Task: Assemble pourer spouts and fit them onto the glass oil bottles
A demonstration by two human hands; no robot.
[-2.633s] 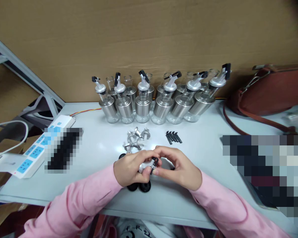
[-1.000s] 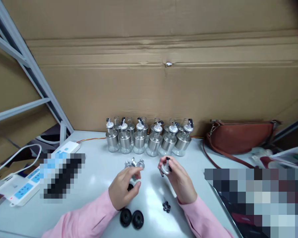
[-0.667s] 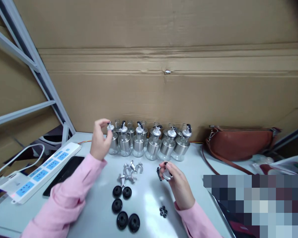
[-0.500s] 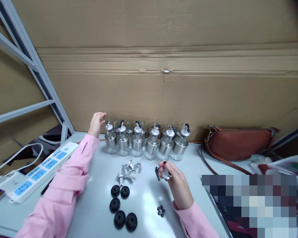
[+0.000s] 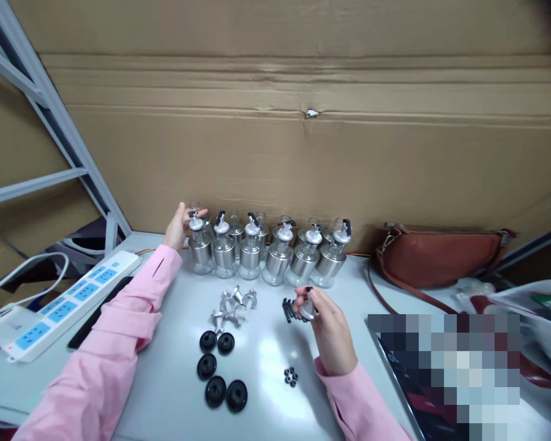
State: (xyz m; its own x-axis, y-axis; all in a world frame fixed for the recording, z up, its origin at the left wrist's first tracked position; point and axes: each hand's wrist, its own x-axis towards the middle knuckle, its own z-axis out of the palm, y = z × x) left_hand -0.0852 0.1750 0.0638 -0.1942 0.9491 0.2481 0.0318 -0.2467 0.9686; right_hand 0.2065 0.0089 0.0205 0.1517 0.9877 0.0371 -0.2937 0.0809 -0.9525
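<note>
Since the frame just before, our left hand (image 5: 178, 226) has moved farther in behind the near row's leftmost bottle (image 5: 200, 251), and the leftmost far bottle (image 5: 206, 226) has shifted left. At the left edge we see a white power strip (image 5: 78, 300), a black phone (image 5: 94, 320) lying along its right side. Our left hand reaches with bent fingers to the neck of that far bottle; whether they close on it we cannot tell, as they are partly hidden. Rightward, six near bottles with silver pourers on top stand before a far row of uncapped bottles (image 5: 236, 230). Nearer us on the pale table (image 5: 165, 392) lie loose silver parts (image 5: 236, 300), then five black discs (image 5: 215, 391). Right of these we find small black rings (image 5: 291, 376) and, farther off, black levers (image 5: 287, 311). Our right hand (image 5: 333, 334), fingers drawn narrow, holds a silver pourer (image 5: 308, 310) above the table, just right of the levers. At far right sits a brown bag (image 5: 445, 257), its strap trailing left.
</note>
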